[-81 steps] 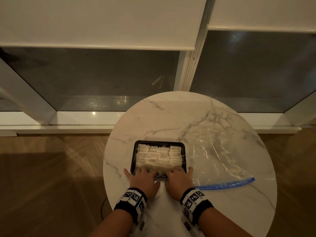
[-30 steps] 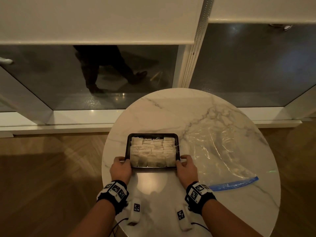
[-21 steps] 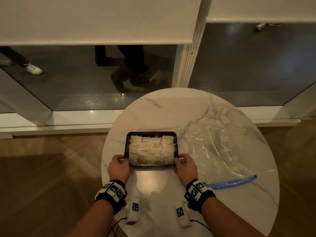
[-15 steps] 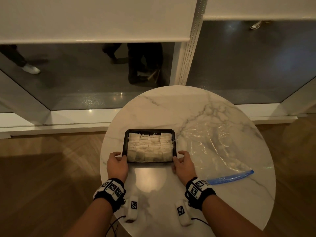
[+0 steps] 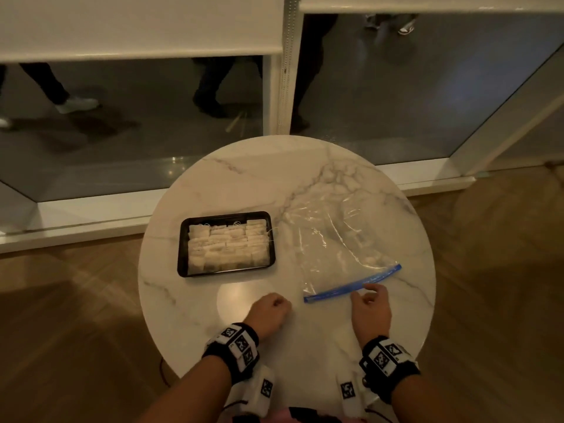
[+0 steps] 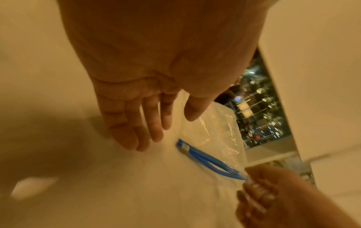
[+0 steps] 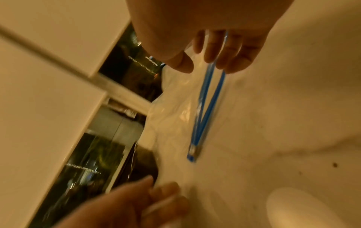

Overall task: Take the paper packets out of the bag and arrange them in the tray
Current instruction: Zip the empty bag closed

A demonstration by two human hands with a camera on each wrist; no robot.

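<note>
A black tray (image 5: 182,248) packed with rows of white paper packets (image 5: 227,245) sits left of centre on the round marble table (image 5: 244,184). To its right a clear zip bag (image 5: 332,239) lies flat, its blue zip strip (image 5: 351,283) nearest me and parted in the right wrist view. My right hand (image 5: 367,296) has its fingertips (image 7: 220,63) on the strip (image 7: 205,108), with the thumb apart. My left hand (image 5: 270,309) hovers over bare table left of the strip's end (image 6: 183,146), its fingers (image 6: 136,131) relaxed and holding nothing.
The table stands by a floor-level window (image 5: 396,102) with a white frame post (image 5: 283,87); people's legs pass behind the glass. Wooden floor (image 5: 76,315) surrounds the table. A bright light reflection (image 5: 235,300) lies on the marble before the tray.
Both hands held the tray's near corners and slid it away from me. They have let go and moved right: the right to the bag's zip, the left beside it.
</note>
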